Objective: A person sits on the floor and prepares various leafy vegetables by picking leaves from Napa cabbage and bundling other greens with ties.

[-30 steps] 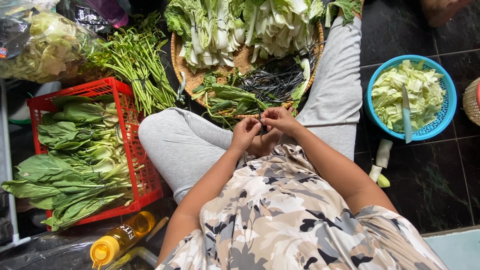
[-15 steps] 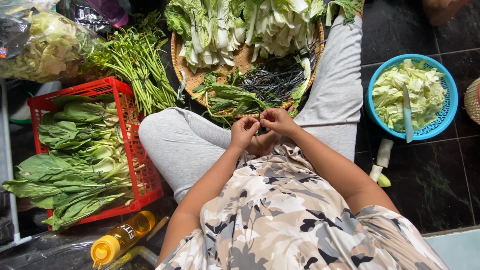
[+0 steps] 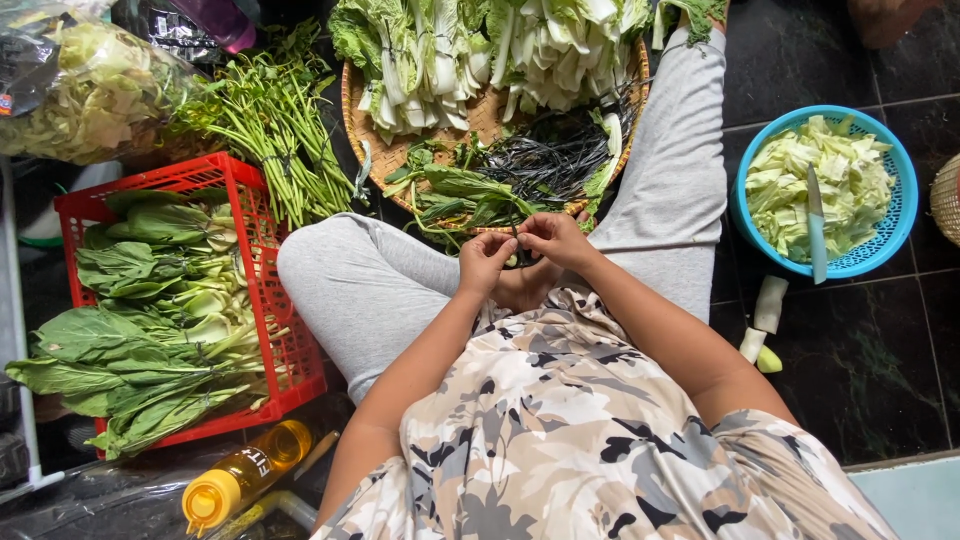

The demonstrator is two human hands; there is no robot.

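While both meet above the lap, left hand and right hand pinch a thin green stem beside the woven tray.

Centre: the left hand and right hand met fingertip to fingertip above the lap, just before a woven tray.
On the tray: bundled leafy stalks lay at the far side, loose greens nearest the hands.
Left: a crate of leaves stood beside the knee, long-stemmed greens behind it, a bottle before it.
Right: a basket on the floor held chopped cabbage with a knife on top.
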